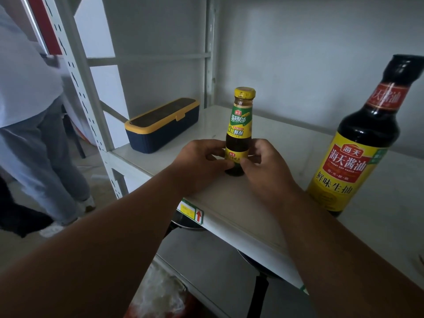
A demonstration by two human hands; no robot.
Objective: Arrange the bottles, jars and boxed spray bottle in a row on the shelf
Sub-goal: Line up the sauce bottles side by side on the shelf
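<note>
Currently both hands, left (202, 160) and right (263, 161), pinch the small yellow-capped brown sauce bottle (239, 131) upright on the white metal shelf (263, 203); a careless release might topple it toward the tall dark soy-sauce bottle (358, 143) at three o'clock.

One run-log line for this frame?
both hands grip small sauce bottle | upright on shelf | soy sauce bottle right | lidded box left

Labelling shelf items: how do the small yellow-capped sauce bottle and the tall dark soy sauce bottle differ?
The small yellow-capped sauce bottle is shorter, with a yellow cap; the tall dark soy sauce bottle has a black cap. The left hand and right hand grip the small one; the tall one stands untouched. Both are upright with dark contents and yellow labels.
</note>
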